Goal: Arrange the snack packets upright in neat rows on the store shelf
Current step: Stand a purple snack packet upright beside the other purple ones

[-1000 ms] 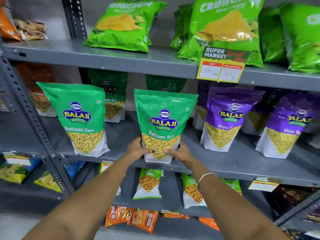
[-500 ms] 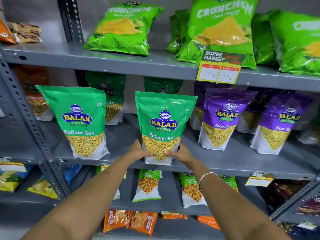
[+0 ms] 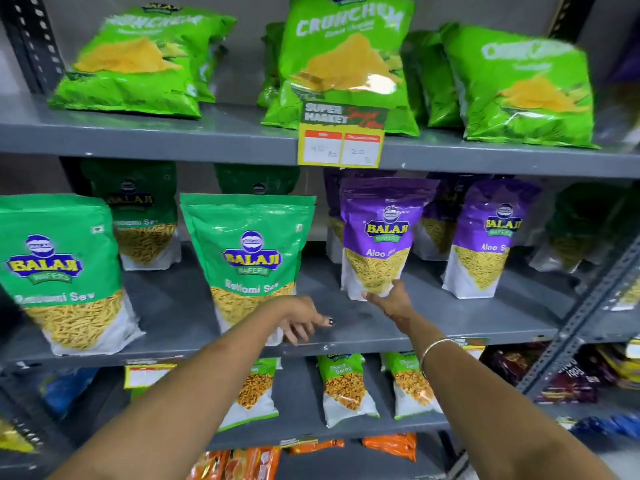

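On the grey middle shelf (image 3: pixel 450 317) a green Ratlami Sev packet (image 3: pixel 247 258) stands upright near the front. My left hand (image 3: pixel 304 322) hangs just right of its base, fingers apart and holding nothing. A purple Aloo Sev packet (image 3: pixel 381 233) stands upright to the right, and my right hand (image 3: pixel 389 301) grips its bottom edge from below. Another green Ratlami Sev packet (image 3: pixel 59 271) stands at the far left and a second purple packet (image 3: pixel 485 237) at the right. More green and purple packets sit behind them, partly hidden.
The top shelf holds bright green Crunchem bags (image 3: pixel 346 60) leaning back, with a yellow price tag (image 3: pixel 341 140) on its edge. The lower shelf carries small green packets (image 3: pixel 343 386) and orange packets (image 3: pixel 239 464) lie below. A slotted steel upright (image 3: pixel 585 306) stands at the right.
Both hands let go of the green Ratlami Sev packet. My right hand moved right and took hold of the purple Aloo Sev packet's base; my left hand opened and drifted right. The view shifted right.
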